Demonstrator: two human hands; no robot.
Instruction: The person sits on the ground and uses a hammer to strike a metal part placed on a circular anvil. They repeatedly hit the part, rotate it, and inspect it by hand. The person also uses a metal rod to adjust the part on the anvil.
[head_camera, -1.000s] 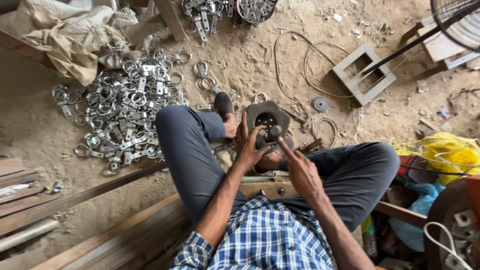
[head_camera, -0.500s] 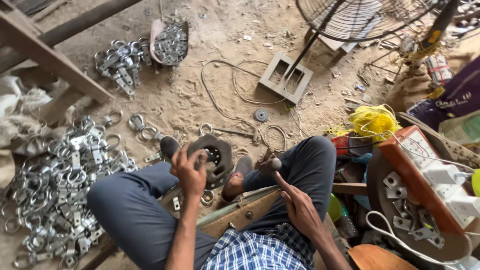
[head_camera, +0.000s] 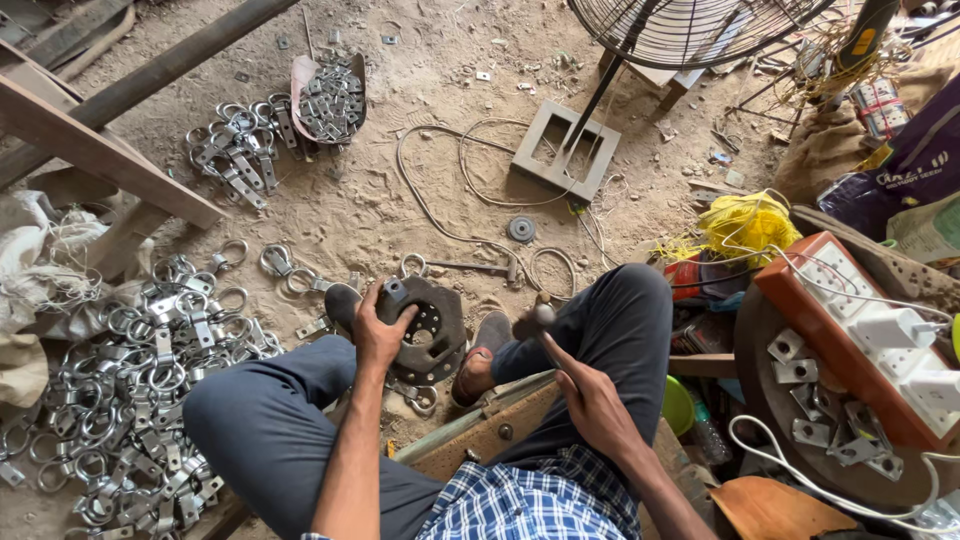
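Fingers (head_camera: 372, 322) of left hand (head_camera: 380, 335) curled over dark round perforated metal plate (head_camera: 432, 325), lying at three o'clock. Right hand (head_camera: 590, 400) wrapped tight around steel-headed hammer (head_camera: 540, 318), at eleven o'clock.

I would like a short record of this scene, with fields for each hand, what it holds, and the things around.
left hand: grips the rim of a dark round metal plate with holes, held tilted between the knees
right hand: holds a hammer, head raised near the plate
ground: sandy floor
left side: heap of metal ring clamps
far side: grey square frame, fan
right side: white power strip
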